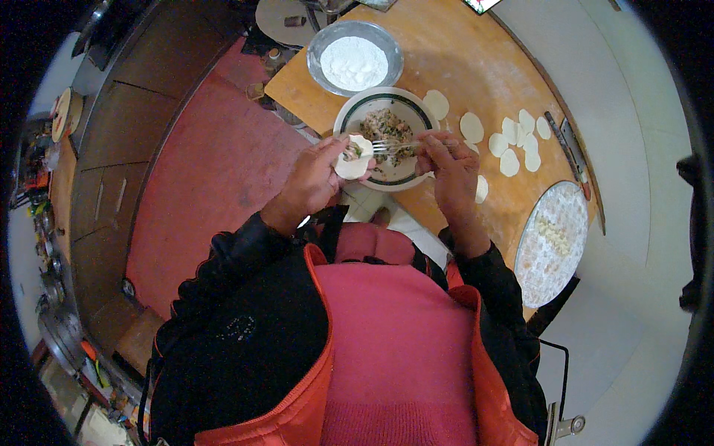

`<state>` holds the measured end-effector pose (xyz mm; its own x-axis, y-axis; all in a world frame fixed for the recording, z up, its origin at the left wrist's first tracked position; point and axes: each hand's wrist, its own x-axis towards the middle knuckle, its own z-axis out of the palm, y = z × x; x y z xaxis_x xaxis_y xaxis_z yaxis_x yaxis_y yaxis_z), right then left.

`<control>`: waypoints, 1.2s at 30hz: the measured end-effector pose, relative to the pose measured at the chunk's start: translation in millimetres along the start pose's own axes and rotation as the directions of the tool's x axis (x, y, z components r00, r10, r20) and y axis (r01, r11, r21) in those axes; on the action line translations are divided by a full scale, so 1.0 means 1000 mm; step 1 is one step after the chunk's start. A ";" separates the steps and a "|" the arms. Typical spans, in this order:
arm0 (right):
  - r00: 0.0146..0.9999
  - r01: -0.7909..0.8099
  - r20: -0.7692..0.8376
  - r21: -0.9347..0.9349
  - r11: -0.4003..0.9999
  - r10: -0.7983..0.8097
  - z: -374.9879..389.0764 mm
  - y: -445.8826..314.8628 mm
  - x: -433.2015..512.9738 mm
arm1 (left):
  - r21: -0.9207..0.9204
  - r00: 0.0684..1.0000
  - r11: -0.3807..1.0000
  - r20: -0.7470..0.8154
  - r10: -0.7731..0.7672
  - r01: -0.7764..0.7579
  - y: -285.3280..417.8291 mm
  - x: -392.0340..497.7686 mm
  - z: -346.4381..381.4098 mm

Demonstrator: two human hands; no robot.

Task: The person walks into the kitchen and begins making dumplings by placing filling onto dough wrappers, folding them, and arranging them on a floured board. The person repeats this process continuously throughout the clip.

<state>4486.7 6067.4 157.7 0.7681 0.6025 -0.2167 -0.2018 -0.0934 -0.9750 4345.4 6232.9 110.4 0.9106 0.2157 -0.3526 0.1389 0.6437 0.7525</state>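
A round dumpling wrapper (357, 165) lies across the fingers of my left hand (313, 178), held by its edge under the thumb. On it sits a small heap of meat and green filling (352, 151). My right hand (450, 159) grips a fork (396, 145), whose tines reach the wrapper's right edge beside the filling. Beneath both hands is a white bowl with a dark green band (348, 111), holding more chopped filling (386, 125). Part of that filling is hidden by the fork and my hands.
Behind the bowl stands a metal basin (313, 62) of white flour (354, 63). Several wrappers (509, 131) lie on the wooden table (446, 44). To the right are a floured round tray (549, 273) with small pale pieces (552, 236) and a knife (574, 145) near the wall.
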 end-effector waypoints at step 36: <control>0.947 -0.027 0.307 -0.209 0.978 0.092 0.034 0.018 -0.019 | -0.291 0.964 0.951 -0.205 -0.167 0.103 -0.029 -0.014 -0.024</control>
<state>4447.6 6081.3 145.7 0.5223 0.8057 -0.2794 -0.0913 -0.2729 -0.9577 4319.3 6229.0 79.8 0.7750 0.2508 -0.5800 0.1127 0.8483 0.5174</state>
